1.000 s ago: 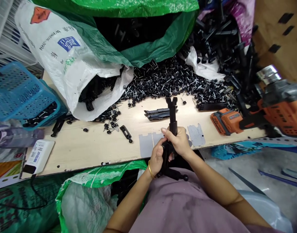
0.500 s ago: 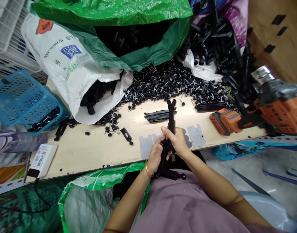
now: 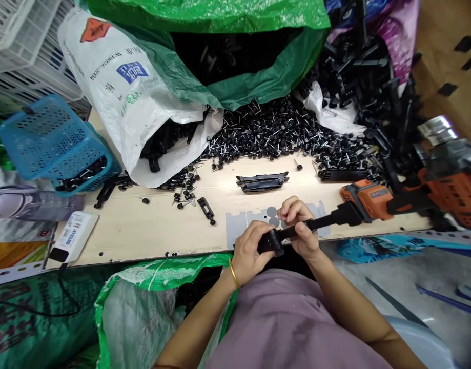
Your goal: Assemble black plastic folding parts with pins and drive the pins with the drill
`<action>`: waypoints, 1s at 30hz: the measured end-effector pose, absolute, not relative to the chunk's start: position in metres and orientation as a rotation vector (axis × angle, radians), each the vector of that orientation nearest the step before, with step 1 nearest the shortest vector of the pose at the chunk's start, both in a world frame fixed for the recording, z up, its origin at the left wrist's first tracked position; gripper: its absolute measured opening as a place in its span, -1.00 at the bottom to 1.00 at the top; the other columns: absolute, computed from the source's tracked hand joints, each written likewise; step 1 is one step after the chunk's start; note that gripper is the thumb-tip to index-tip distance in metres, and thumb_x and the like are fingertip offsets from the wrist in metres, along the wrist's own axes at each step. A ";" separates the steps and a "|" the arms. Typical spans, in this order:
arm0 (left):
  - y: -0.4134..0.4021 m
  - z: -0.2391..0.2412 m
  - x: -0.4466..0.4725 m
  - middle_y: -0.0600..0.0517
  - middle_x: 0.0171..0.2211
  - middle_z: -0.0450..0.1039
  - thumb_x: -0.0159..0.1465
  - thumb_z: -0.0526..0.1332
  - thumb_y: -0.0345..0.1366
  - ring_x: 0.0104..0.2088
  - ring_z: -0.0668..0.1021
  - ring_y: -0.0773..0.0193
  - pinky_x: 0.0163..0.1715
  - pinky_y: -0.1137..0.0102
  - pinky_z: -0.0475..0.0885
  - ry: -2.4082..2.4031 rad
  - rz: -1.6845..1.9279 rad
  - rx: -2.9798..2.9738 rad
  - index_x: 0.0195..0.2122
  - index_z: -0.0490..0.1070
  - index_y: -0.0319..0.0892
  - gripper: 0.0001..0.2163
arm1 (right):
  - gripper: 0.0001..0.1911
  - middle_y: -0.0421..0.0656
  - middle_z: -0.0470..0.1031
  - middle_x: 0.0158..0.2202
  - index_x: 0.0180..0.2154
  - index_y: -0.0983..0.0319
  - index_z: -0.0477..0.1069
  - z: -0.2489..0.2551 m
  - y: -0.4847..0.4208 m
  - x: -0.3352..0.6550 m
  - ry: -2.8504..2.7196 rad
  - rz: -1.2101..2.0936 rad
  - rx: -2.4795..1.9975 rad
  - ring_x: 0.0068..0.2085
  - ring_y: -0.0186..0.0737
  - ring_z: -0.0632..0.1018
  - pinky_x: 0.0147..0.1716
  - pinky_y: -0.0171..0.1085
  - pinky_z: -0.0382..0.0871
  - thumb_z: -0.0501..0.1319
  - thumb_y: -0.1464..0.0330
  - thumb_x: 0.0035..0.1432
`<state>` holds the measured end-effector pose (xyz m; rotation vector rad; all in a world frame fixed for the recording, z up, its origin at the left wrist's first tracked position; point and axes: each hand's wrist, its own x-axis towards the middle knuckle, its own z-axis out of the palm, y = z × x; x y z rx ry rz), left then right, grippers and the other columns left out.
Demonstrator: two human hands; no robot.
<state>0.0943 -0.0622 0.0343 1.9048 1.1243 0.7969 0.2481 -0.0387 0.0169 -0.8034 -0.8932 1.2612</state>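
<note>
A long black plastic arm (image 3: pixel 329 220) stretches between both hands above the table's front edge, its far end pointing right. My left hand (image 3: pixel 248 248), wearing a gold bangle, is closed around the thick joint end, which its fingers partly cover. Around the middle of the shaft, my right hand (image 3: pixel 305 241) has its thumb and fingers curled. Behind the hands lies a pair of slim black parts (image 3: pixel 262 182). A small black link with ball ends (image 3: pixel 206 210) rests to the left. Grey flat pieces (image 3: pixel 237 225) lie under and beside the hands.
Black-headed metal pins (image 3: pixel 258 136) are heaped at the back. An orange cordless power tool (image 3: pixel 450 189) is at the right. White sack (image 3: pixel 131 113), blue basket (image 3: pixel 46 138) and white boxy device (image 3: pixel 76 236) stand left. An open green bag (image 3: pixel 146 277) hangs below the edge.
The black arm has swung from upright to nearly level, pointing right. My right hand has shifted right along it. The whole view has also shifted slightly.
</note>
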 end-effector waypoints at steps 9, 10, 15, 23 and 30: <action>-0.060 0.032 0.091 -0.02 -0.19 0.33 0.03 0.19 -0.49 -0.16 0.43 0.18 -0.16 0.29 0.36 1.144 0.780 1.882 -0.05 0.25 -0.12 -0.58 | -0.71 -0.13 0.33 -0.45 -0.47 0.17 0.36 0.021 -0.040 0.247 -0.945 1.276 -0.901 -0.38 -0.19 0.37 -0.33 -0.18 0.22 0.13 0.10 0.11; -0.060 0.032 0.092 -0.01 -0.20 0.33 0.03 0.20 -0.49 -0.17 0.43 0.19 -0.16 0.30 0.35 1.142 0.780 1.857 -0.06 0.25 -0.12 -0.59 | -0.70 -0.13 0.34 -0.47 -0.49 0.17 0.37 0.022 -0.039 0.247 -0.949 1.287 -0.883 -0.40 -0.19 0.37 -0.36 -0.18 0.22 0.14 0.10 0.11; -0.061 0.032 0.099 0.01 -0.25 0.34 0.06 0.24 -0.41 -0.22 0.43 0.21 -0.20 0.34 0.34 1.127 0.821 1.727 -0.14 0.25 -0.13 -0.68 | -0.63 -0.15 0.36 -0.57 -0.58 0.16 0.34 0.026 -0.035 0.247 -0.932 1.378 -0.780 -0.49 -0.21 0.38 -0.47 -0.19 0.24 0.18 0.04 0.05; -0.063 0.020 0.100 -0.06 -0.16 0.28 0.23 0.11 0.03 -0.15 0.39 0.16 -0.12 0.29 0.30 1.073 0.791 1.509 -0.04 0.18 -0.18 -0.57 | -0.66 -0.23 0.36 -0.53 -0.56 0.21 0.23 0.043 -0.030 0.234 -0.688 1.546 -1.023 -0.52 -0.35 0.34 -0.48 -0.30 0.20 0.23 0.15 0.08; -0.065 0.029 0.100 -0.03 -0.23 0.27 0.29 -0.05 0.06 -0.21 0.34 0.19 -0.13 0.29 0.29 1.004 0.668 1.401 -0.08 0.19 -0.17 -0.60 | -0.63 -0.33 0.12 -0.67 -0.55 0.18 0.15 0.035 -0.038 0.226 -0.729 1.386 -1.091 -0.60 -0.39 0.20 -0.53 -0.31 0.13 0.17 0.11 0.13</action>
